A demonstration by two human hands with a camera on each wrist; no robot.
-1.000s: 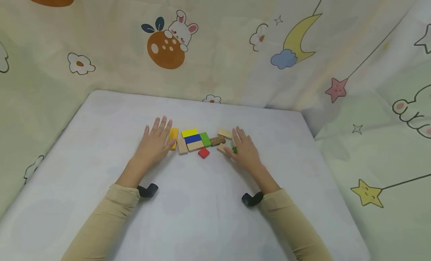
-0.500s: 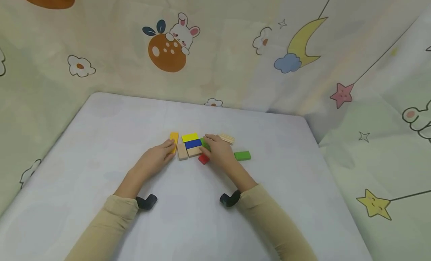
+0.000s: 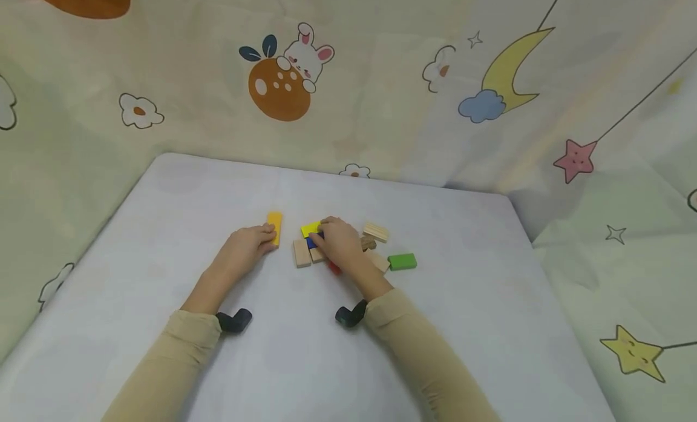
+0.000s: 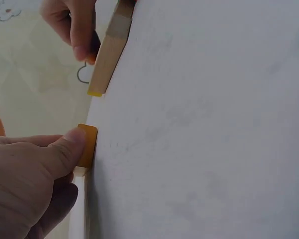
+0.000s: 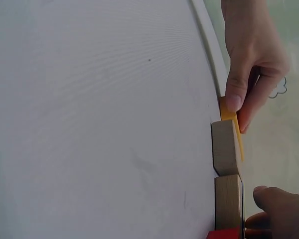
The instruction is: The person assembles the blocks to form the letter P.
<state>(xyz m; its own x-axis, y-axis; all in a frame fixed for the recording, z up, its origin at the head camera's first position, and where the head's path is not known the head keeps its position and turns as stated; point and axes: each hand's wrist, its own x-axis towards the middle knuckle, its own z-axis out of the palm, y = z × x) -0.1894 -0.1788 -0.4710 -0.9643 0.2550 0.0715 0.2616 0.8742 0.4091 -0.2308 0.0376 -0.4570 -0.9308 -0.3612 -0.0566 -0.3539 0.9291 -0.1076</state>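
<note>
In the head view my left hand [image 3: 245, 245] pinches an orange-yellow block [image 3: 276, 223] between thumb and fingers, standing apart to the left of the other blocks. The left wrist view shows the thumb [image 4: 72, 139] pressed on its face. My right hand [image 3: 344, 243] reaches over the group, its thumb and fingers at the right end of a blue block [image 3: 311, 243]; I cannot tell whether it grips it. Beside these lie a bright yellow block [image 3: 308, 230], a plain wooden block [image 3: 302, 253], and a red block [image 3: 333, 267] partly hidden by the right hand.
Right of the right hand lie a green block [image 3: 402, 262], a pale wooden block [image 3: 380, 263], a dark brown block [image 3: 368, 243] and a striped wooden block [image 3: 376, 231]. A white table [image 3: 294, 361] carries everything, and a patterned cloth [image 3: 381, 95] hangs behind it.
My left hand has lowered onto the orange-yellow block, pinched it and shifted it left, away from the group. The right hand has moved left from the right-side blocks to the middle ones.
</note>
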